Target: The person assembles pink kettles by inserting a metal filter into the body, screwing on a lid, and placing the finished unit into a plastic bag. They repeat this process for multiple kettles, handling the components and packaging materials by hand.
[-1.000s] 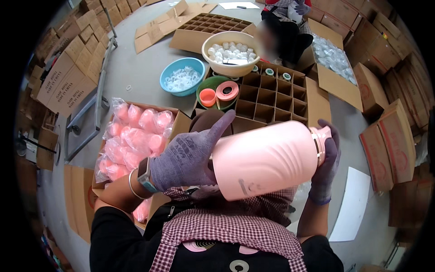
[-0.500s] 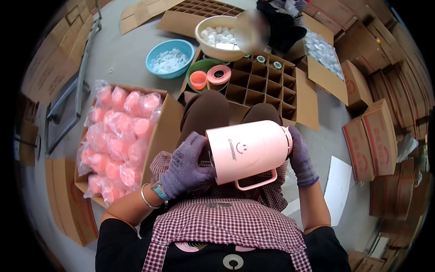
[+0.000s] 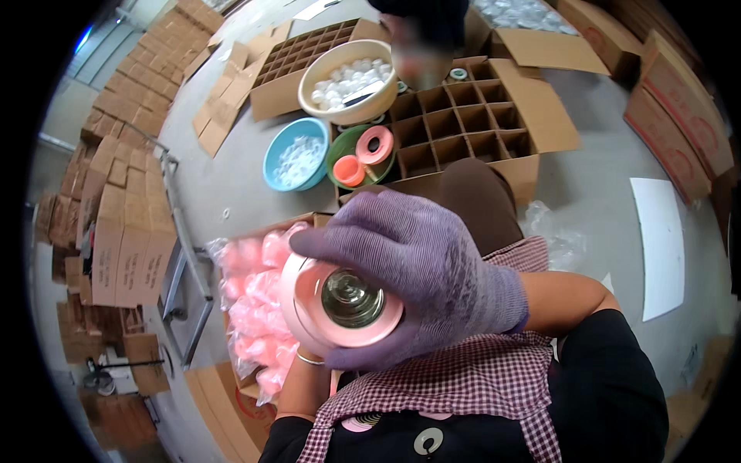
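Observation:
A pink insulated jug [image 3: 307,328] is tipped up so that its round open mouth faces me. Inside the pink rim sits a shiny glass liner [image 3: 351,299]. Across the jug's top end, my right hand [image 3: 432,274], in a purple-grey knit glove, is closed round the rim, fingers above and thumb below. My left forearm [image 3: 305,392], with a bracelet, reaches up beneath the jug. The left hand itself is hidden behind the jug and the right glove. The jug's handle and base cannot be seen.
Ahead are a divided carton [image 3: 441,116], a green basin [image 3: 330,153] with pink parts, a blue basin [image 3: 272,166] and a cream basin [image 3: 307,73] of white pieces. Bagged pink parts [image 3: 258,309] fill a box at left. A person [image 3: 421,38] is across from me.
The jug has turned from lying sideways to showing me its open mouth. My right hand moved left across its top; my left hand went out of sight. The view swung left.

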`<move>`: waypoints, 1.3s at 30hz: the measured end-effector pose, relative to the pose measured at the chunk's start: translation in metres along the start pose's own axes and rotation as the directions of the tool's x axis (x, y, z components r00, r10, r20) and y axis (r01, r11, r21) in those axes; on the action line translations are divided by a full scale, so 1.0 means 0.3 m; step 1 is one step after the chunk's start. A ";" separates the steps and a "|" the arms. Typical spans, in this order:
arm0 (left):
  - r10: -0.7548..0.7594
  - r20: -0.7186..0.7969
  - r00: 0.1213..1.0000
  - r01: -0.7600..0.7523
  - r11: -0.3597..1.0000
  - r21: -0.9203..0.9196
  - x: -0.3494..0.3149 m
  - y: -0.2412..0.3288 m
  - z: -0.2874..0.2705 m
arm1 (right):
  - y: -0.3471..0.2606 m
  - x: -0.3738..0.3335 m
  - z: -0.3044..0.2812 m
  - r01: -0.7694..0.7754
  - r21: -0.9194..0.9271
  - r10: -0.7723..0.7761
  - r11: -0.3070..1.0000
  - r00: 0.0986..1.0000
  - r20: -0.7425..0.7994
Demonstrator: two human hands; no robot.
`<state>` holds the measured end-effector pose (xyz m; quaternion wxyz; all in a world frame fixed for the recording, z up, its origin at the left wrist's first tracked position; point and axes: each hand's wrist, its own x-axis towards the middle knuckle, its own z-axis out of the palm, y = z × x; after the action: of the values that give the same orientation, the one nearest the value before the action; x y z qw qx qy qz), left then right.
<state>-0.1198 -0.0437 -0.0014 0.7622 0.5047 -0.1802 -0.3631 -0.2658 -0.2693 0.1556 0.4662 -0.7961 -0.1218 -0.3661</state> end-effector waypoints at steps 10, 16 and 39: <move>0.191 -0.207 0.960 -0.112 0.932 0.344 -0.020 0.033 -0.025 | 0.160 0.078 0.049 0.038 0.062 -0.041 0.997 0.998 0.048; 0.421 0.104 0.901 -0.068 -0.099 0.993 0.016 0.174 -0.091 | 0.293 0.161 0.191 -0.008 0.101 0.003 0.995 0.999 0.053; 0.147 -0.573 0.806 0.065 0.940 0.334 0.096 -0.171 -0.656 | 2.230 0.750 0.068 -0.408 -0.852 0.788 0.328 0.616 0.009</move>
<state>0.0065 0.0492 -0.1341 0.6901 0.7110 -0.0051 -0.1352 0.2598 -0.6439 -0.1306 0.1311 -0.9550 0.2659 0.0099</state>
